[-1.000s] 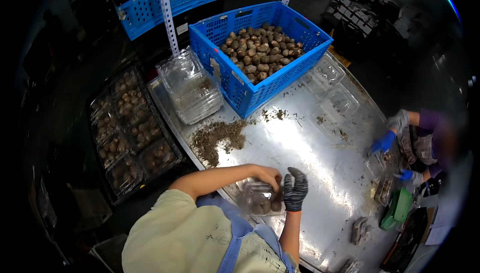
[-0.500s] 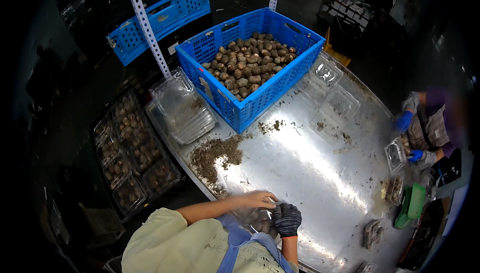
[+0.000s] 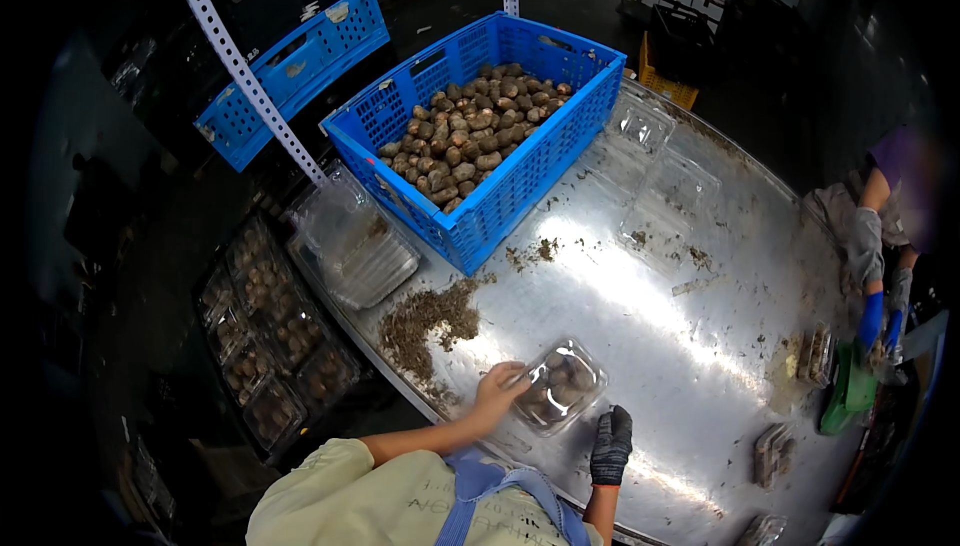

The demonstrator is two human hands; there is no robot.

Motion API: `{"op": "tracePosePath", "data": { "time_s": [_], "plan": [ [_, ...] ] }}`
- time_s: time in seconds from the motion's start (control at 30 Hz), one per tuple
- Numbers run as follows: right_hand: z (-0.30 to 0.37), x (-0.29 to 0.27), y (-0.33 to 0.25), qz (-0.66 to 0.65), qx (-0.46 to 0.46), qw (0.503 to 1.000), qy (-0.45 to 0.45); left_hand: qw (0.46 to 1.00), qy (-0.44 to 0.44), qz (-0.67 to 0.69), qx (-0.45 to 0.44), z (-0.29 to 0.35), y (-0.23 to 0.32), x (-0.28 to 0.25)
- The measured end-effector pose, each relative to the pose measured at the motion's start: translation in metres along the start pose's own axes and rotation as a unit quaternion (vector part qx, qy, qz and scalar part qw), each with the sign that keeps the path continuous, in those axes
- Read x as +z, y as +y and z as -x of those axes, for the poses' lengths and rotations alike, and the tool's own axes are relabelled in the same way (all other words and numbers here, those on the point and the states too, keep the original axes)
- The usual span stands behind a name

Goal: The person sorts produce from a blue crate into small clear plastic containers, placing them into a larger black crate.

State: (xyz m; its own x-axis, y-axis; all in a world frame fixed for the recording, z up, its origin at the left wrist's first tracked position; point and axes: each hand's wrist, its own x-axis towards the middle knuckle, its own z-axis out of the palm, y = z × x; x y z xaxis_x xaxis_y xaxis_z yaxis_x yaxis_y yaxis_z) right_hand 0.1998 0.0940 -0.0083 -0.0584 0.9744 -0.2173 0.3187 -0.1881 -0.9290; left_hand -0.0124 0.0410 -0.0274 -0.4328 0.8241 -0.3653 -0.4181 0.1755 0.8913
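Grey-and-black glove (image 3: pixel 611 446), brown tubers (image 3: pixel 562 380), blue crate (image 3: pixel 545 184), pale yellow-green shirt (image 3: pixel 350 494)

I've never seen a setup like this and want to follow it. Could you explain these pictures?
There is no machine here, just a person's two hands. The view comes from a fisheye camera worn on the person's head, looking down, so straight edges bend. The bare left hand touches a clear box holding brown tubers; the gloved right hand is close by, nothing visible in it. On the metal table are a blue crate of tubers, stacked clear trays and dark debris. At right, a co-worker's blue-gloved hand shows.
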Motion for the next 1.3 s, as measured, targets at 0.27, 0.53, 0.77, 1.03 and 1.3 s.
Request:
{"op": "tracePosePath", "data": {
  "time_s": [0.27, 0.53, 0.77, 1.03, 1.3],
  "plan": [
    [-0.039, 0.030, -0.027, 0.281, -0.171, 0.944, 0.037, 0.982, 0.043, -0.175, 0.062, -0.013, 0.016, -0.008],
    [-0.029, 0.036, -0.030, 0.258, -0.361, 0.890, -0.103, 0.912, -0.355, -0.178, -0.104, -0.067, 0.037, -0.014],
    [-0.012, 0.048, -0.049, 0.384, -0.303, 0.831, -0.265, 0.858, -0.403, -0.174, -0.267, -0.047, 0.025, -0.030],
    [0.010, 0.056, -0.049, 0.436, -0.343, 0.808, -0.197, 0.810, -0.454, -0.207, -0.308, -0.042, 0.035, -0.023],
    [0.023, 0.056, -0.059, 0.383, -0.286, 0.853, -0.210, 0.797, -0.452, -0.280, -0.287, -0.047, 0.017, -0.028]
  ]
}}
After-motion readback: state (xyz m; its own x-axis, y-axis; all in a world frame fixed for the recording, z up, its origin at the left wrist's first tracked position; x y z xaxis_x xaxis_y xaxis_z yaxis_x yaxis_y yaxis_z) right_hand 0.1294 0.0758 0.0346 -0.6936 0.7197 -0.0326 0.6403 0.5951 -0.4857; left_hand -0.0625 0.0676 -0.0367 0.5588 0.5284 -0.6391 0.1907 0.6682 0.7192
